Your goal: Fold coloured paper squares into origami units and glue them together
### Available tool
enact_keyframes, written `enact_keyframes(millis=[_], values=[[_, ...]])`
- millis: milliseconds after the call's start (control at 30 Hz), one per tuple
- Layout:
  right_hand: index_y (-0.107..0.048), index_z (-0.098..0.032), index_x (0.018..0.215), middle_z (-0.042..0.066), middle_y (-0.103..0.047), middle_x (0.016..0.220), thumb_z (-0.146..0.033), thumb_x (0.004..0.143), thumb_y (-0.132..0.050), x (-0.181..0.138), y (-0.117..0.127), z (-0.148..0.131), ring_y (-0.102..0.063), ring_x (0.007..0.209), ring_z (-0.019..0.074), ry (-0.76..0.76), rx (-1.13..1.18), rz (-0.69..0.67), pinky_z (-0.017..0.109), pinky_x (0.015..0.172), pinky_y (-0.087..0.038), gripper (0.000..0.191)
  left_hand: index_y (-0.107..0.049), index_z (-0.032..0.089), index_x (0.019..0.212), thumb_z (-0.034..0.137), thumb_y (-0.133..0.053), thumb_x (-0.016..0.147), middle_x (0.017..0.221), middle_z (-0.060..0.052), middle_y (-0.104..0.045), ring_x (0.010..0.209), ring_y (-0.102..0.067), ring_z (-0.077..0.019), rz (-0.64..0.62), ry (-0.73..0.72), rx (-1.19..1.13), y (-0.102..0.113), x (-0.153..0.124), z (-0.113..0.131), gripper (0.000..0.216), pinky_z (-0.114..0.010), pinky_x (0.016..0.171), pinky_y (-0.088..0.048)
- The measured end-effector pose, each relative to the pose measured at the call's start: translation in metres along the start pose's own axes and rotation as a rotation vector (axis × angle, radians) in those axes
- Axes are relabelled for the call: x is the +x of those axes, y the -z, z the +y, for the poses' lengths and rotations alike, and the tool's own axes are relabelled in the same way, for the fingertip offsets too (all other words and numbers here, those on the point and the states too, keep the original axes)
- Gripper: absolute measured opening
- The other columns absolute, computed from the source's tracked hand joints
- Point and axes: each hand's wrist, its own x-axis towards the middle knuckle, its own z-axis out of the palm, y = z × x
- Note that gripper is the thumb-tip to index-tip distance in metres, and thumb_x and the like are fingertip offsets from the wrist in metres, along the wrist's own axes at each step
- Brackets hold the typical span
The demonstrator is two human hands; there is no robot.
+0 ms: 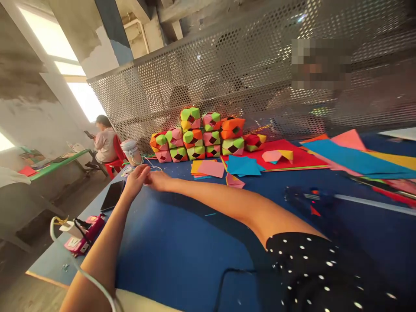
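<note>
Your left hand and right hand touching at the far left of the blue surface, whether either grip holds anything you cannot tell, white cable just beyond them, phone near left, paper cubes farther right.

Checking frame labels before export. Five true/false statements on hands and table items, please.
1. The left hand and right hand meet over the blue table. True.
2. The paper cubes are stacked in tiers. True.
3. The phone lies right of both hands. False: it lies left of them.
4. The right hand holds the red sheet. False: that sheet lies flat, far off.
5. Every cube is one colour. False: they are multicoloured.
</note>
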Motion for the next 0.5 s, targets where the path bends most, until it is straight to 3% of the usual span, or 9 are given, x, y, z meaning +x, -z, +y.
enact_keyframes(millis=[133,233,300,367,433,500], values=[[-0.054,-0.015,0.114,0.008,-0.057,0.114,-0.034,0.089,-0.053,-0.038,0.058,-0.011,-0.058,0.097,0.0192,-0.033,0.068,0.051,0.040,0.083,-0.050,0.032,-0.051,0.014,0.122,0.068,-0.014,0.082,0.111,-0.010,-0.064,0.101,-0.059,-0.0226,-0.100,-0.116,-0.261,-0.003,-0.009,0.038,0.077,-0.031,0.085,-0.047],[-0.062,-0.017,0.094,-0.001,-0.064,0.093,-0.041,0.091,-0.041,-0.076,0.099,-0.020,-0.060,0.087,0.0134,-0.097,0.100,0.130,0.025,0.073,-0.047,0.031,-0.043,0.016,0.127,0.077,-0.028,0.073,0.094,-0.006,-0.067,0.082,-0.063,-0.0229,-0.352,-0.153,-0.522,0.001,-0.018,0.061,0.084,-0.033,0.072,-0.050],[-0.060,-0.021,0.092,-0.006,-0.065,0.085,-0.044,0.087,-0.042,-0.106,0.121,-0.028,-0.059,0.080,0.0100,-0.145,0.099,0.189,0.018,0.064,-0.043,0.029,-0.056,0.016,0.111,0.075,-0.052,0.061,0.079,-0.004,-0.067,0.070,-0.063,-0.0229,-0.500,-0.179,-0.539,0.001,-0.023,0.074,0.077,-0.034,0.068,-0.051],[-0.056,-0.021,0.090,-0.007,-0.064,0.085,-0.046,0.087,-0.039,-0.140,0.138,-0.035,-0.057,0.079,0.0083,-0.170,0.082,0.253,0.016,0.060,-0.039,0.031,-0.066,0.016,0.083,0.061,-0.067,0.054,0.070,-0.005,-0.067,0.067,-0.062,-0.0233,-0.652,-0.196,-0.483,-0.003,-0.028,0.089,0.053,-0.033,0.065,-0.050],[-0.054,-0.021,0.091,-0.006,-0.063,0.087,-0.043,0.086,-0.039,-0.174,0.150,-0.037,-0.056,0.078,0.0086,-0.207,0.060,0.304,0.017,0.059,-0.037,0.027,-0.062,0.019,0.062,0.055,-0.064,0.059,0.061,-0.004,-0.063,0.059,-0.058,-0.0201,-0.715,-0.202,-0.349,-0.010,-0.034,0.106,0.037,-0.032,0.061,-0.048],[-0.051,-0.020,0.090,-0.004,-0.062,0.086,-0.042,0.081,-0.045,-0.206,0.155,-0.034,-0.056,0.077,0.0111,-0.264,0.042,0.312,0.019,0.055,-0.036,0.025,-0.055,0.021,0.053,0.054,-0.053,0.065,0.052,-0.002,-0.056,0.051,-0.051,-0.0168,-0.694,-0.219,-0.220,-0.018,-0.041,0.124,0.036,-0.030,0.054,-0.044]])
